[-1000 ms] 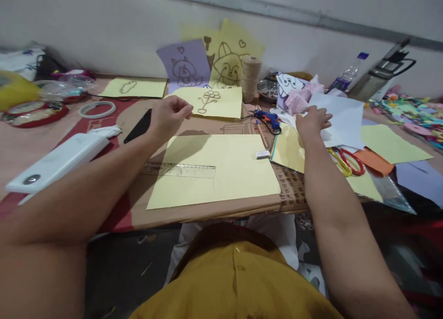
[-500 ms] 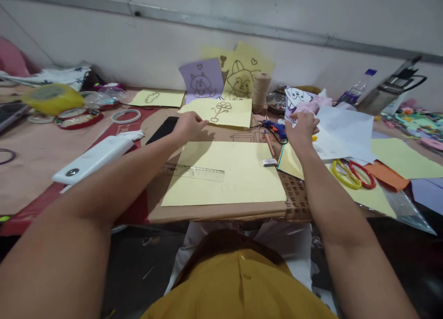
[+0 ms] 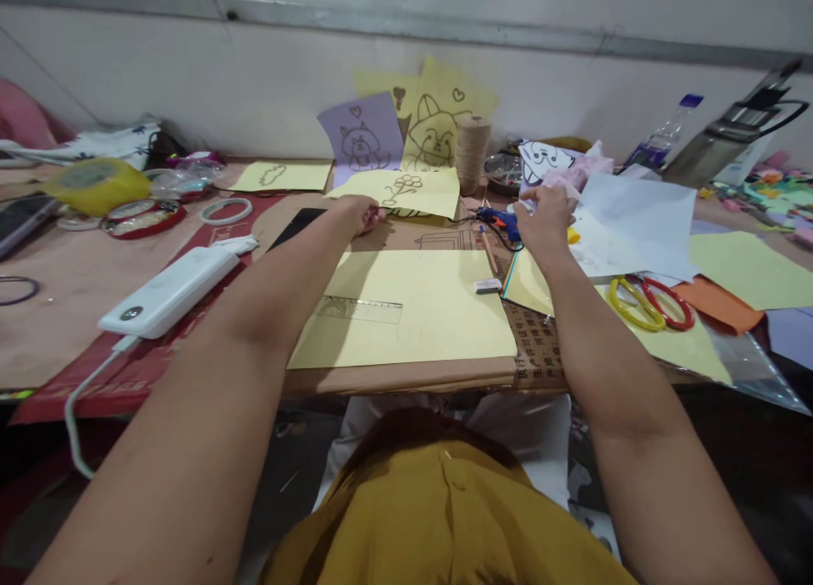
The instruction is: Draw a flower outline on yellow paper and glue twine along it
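My left hand point(image 3: 367, 214) is closed, its fingertips pinching the near left edge of a yellow paper with a flower drawing point(image 3: 432, 187). Dark drawn lines show on a sheet beneath it. My right hand point(image 3: 544, 223) hovers beside a blue glue gun point(image 3: 503, 221), fingers bent and apart; nothing shows in its grasp. A large yellow sheet point(image 3: 438, 331) lies in front of me, with a clear ruler point(image 3: 362, 309) and a white eraser point(image 3: 488, 286) on it. A pencil point(image 3: 489, 248) lies just behind the eraser.
Yellow and red scissors point(image 3: 651, 304) lie right of my right forearm, near white paper point(image 3: 641, 221). Behind stand a twine spool point(image 3: 472, 153), a purple drawing point(image 3: 362, 140) and a metal flask point(image 3: 711, 149). A white power bank point(image 3: 171, 290) with a cable sits left.
My left hand has moved slightly right and closed on the flower drawing, whose front edge is raised, uncovering lines beneath. My right hand has shifted slightly toward the glue gun. The view has tilted a little.
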`<state>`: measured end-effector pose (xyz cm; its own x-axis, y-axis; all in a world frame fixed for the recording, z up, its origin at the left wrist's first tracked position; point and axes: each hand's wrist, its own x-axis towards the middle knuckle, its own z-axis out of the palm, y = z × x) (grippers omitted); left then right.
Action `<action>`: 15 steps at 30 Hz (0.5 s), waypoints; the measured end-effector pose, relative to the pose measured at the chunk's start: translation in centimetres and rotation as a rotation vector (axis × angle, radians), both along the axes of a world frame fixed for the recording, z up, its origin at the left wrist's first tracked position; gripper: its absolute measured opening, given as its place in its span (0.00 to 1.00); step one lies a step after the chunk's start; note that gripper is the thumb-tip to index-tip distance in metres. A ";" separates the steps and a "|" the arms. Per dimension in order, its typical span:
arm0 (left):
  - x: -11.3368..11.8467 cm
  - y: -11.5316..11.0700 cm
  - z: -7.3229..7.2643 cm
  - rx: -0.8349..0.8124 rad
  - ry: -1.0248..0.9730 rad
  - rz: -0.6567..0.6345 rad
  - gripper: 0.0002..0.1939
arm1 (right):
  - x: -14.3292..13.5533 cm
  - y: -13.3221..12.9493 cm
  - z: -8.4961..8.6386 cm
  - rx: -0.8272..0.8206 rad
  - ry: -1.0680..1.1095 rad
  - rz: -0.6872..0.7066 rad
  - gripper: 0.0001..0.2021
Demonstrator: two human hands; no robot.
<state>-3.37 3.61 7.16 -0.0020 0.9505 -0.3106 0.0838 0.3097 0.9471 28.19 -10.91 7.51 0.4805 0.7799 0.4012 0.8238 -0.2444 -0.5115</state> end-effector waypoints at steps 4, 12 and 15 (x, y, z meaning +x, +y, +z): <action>0.2 0.9 0.7 0.091 -0.089 0.131 0.14 | -0.1 0.0 0.1 -0.001 0.004 0.011 0.13; -1.5 1.0 3.2 0.496 -0.290 0.177 0.18 | 0.4 0.5 -0.7 0.002 -0.040 0.111 0.13; -1.6 1.2 2.6 0.409 -0.130 0.205 0.15 | 0.6 0.7 -1.1 -0.004 -0.063 0.133 0.13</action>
<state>-5.00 4.84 9.78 -0.1880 0.9790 0.0786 -0.0674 -0.0927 0.9934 28.77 -10.24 6.43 0.3469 0.8366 0.4240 0.8794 -0.1330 -0.4571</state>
